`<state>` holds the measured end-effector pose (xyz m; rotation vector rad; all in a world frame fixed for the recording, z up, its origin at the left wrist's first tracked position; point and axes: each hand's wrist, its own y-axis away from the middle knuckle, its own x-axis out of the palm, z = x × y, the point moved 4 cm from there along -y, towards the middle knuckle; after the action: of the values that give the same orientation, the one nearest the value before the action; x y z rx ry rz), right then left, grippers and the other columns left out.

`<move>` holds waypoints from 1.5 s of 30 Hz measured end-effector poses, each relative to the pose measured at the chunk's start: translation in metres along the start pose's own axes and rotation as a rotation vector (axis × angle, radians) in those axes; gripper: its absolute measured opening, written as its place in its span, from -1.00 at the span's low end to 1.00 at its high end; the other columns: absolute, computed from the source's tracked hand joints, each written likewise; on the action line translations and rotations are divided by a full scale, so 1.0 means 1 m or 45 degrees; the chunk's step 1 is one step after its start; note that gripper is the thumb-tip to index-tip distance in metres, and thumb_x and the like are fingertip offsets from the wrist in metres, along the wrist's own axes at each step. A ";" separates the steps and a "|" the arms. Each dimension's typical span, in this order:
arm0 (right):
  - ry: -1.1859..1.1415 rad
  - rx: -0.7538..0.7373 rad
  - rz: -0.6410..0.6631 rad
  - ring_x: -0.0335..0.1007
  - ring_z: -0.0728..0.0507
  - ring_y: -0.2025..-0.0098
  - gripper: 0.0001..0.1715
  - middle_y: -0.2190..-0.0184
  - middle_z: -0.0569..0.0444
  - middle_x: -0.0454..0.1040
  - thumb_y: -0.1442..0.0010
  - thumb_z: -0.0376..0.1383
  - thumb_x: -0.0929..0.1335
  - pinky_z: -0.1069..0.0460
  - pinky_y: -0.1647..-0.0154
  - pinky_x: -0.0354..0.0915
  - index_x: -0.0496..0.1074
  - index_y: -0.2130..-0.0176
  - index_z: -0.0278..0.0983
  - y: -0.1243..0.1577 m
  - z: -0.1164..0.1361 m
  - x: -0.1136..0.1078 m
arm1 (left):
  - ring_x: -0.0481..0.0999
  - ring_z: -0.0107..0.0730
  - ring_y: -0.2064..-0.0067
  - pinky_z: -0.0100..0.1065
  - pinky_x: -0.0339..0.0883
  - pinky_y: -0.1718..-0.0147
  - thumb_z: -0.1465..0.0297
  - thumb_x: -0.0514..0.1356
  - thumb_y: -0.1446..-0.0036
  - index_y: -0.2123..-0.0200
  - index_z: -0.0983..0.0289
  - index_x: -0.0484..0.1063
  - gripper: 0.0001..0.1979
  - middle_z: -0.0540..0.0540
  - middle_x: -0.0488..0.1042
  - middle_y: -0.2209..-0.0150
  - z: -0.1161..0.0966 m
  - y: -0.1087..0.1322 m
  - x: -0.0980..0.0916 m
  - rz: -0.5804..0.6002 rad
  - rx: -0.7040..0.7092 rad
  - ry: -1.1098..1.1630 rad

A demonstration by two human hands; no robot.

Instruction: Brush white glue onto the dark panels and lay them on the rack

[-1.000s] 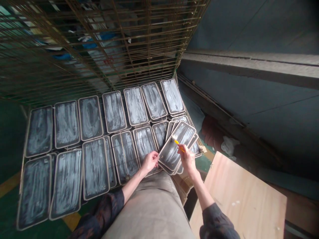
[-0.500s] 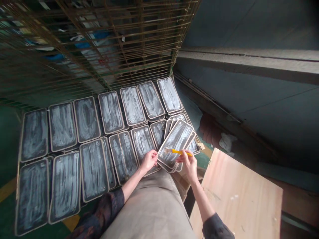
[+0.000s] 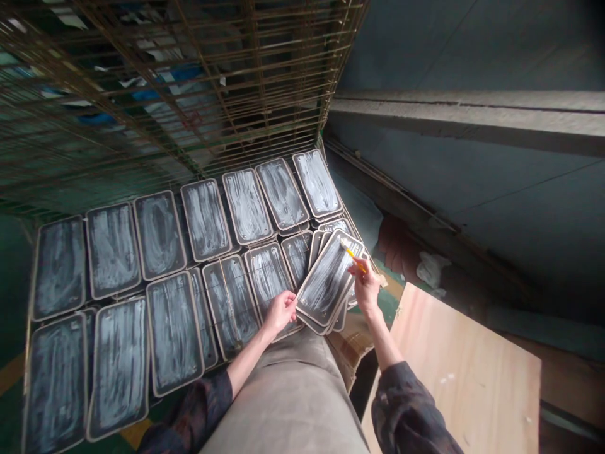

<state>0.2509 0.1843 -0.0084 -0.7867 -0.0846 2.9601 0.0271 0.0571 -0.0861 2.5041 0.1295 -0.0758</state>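
At the far left stands a wire rack (image 3: 155, 148), its bars slanting over the scene, with white and blue scraps blurred behind it. Below, dark panels (image 3: 59, 268) with pale rims and white streaks lie in two rows, far and near, running left to right. The far row has seven on top, set close together; edges of others show beneath some of them. In the near row, thin wires cross a few panels.

Right of the middle, on the near side, the left hand (image 3: 282, 311) has its thumb and fingers pinched together at the left edge of the top panel (image 3: 328, 277). That panel lies askew on a small pile, its far end turned to the right, its face streaked white. Just to the right, the right hand (image 3: 367, 284) grips a brush (image 3: 355, 257) by its yellow handle, the tip at the panel's far end.

Nearer, below the pile, is a torn piece of cardboard (image 3: 352, 343). Farther right lies a pale wooden board (image 3: 463, 378). Beyond it are crumpled white plastic (image 3: 431, 270) and a grey wall (image 3: 472, 50) with a ledge (image 3: 449, 120).
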 end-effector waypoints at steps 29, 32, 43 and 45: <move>0.023 0.390 0.189 0.47 -0.10 0.48 -0.68 0.50 0.12 0.47 -0.24 -0.05 0.22 0.02 0.42 0.43 0.37 0.13 -0.17 0.140 0.030 -0.028 | 0.49 -0.40 0.64 -0.46 0.34 0.69 0.12 0.18 -0.07 0.38 0.26 0.15 -0.65 0.00 0.44 0.60 -0.002 0.015 0.010 0.140 -0.241 0.285; -0.114 0.505 0.206 0.45 -0.09 0.53 -0.66 0.57 0.14 0.45 -0.22 -0.03 0.25 0.03 0.47 0.42 0.37 0.15 -0.19 0.150 0.035 -0.028 | 0.48 -0.40 0.64 -0.46 0.34 0.69 0.12 0.17 -0.06 0.39 0.27 0.15 -0.65 0.01 0.45 0.59 -0.001 0.013 0.009 0.159 -0.221 0.267; -0.433 0.603 -0.039 0.44 -0.09 0.55 -0.64 0.56 0.13 0.46 -0.15 -0.01 0.32 0.03 0.52 0.41 0.35 0.20 -0.23 0.119 0.019 -0.034 | 0.44 -0.43 0.69 -0.49 0.28 0.74 0.09 0.16 -0.05 0.37 0.27 0.17 -0.63 -0.03 0.40 0.63 -0.001 0.010 0.009 0.181 -0.160 0.216; -0.468 0.609 -0.022 0.44 -0.10 0.55 -0.63 0.55 0.13 0.46 -0.16 -0.01 0.31 0.03 0.53 0.41 0.35 0.19 -0.23 0.119 0.023 -0.028 | 0.44 -0.43 0.68 -0.48 0.28 0.74 0.09 0.16 -0.05 0.37 0.27 0.17 -0.64 -0.03 0.41 0.62 0.000 0.010 0.008 0.183 -0.146 0.213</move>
<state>0.2567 0.0625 0.0171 -0.1797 0.5671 2.8794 0.0367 0.0503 -0.0808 2.3951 0.0217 0.1956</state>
